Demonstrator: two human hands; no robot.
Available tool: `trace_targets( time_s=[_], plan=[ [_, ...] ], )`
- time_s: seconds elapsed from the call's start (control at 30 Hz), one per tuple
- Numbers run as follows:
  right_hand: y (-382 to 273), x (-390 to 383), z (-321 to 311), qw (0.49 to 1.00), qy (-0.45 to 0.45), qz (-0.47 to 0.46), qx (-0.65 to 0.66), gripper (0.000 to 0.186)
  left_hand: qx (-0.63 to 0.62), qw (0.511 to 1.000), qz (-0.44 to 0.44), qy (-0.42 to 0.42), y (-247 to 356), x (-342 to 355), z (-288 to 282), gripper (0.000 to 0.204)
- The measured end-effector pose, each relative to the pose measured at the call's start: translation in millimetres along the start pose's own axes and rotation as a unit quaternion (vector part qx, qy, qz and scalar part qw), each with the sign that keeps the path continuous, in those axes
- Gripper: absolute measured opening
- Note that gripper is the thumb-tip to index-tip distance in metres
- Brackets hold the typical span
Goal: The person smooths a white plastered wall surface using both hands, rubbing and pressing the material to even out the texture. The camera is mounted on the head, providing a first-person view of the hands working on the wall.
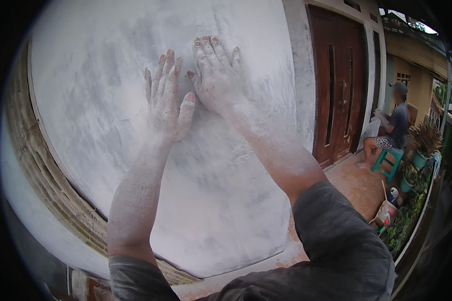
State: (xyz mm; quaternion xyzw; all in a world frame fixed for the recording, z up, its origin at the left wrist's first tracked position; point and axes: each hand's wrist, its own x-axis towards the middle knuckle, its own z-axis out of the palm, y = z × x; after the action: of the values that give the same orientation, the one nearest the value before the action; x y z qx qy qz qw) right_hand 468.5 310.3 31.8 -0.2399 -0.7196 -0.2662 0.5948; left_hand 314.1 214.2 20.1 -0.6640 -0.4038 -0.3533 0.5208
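A wide wall with patchy white and grey plaster fills the middle of the view. Both my hands are raised against it and coated in white dust, as are my forearms. My left hand has its fingers stretched upward and its thumb apart. Just right of it and slightly higher, my right hand lies flat with fingers extended, its fingertips at the wall. The two hands are close together. Whether anything thin lies beneath the palms is hidden.
A rough stone-like band borders the wall on the left. To the right is a dark brown door. Farther right, a person sits on a green stool by potted plants. A bucket stands nearer on the floor.
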Motion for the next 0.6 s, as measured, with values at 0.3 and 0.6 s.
trace_targets(
  time_s=[0.3,0.6],
  plan=[
    [36,-132,-8,0.967,-0.094,-0.066,0.227,0.068,0.032,0.987,-0.037,-0.15,86,-35,33,0.09],
    [113,-231,-22,0.954,-0.032,0.079,0.287,0.063,0.234,0.959,-0.11,-0.121,99,-84,113,0.073]
  ],
)
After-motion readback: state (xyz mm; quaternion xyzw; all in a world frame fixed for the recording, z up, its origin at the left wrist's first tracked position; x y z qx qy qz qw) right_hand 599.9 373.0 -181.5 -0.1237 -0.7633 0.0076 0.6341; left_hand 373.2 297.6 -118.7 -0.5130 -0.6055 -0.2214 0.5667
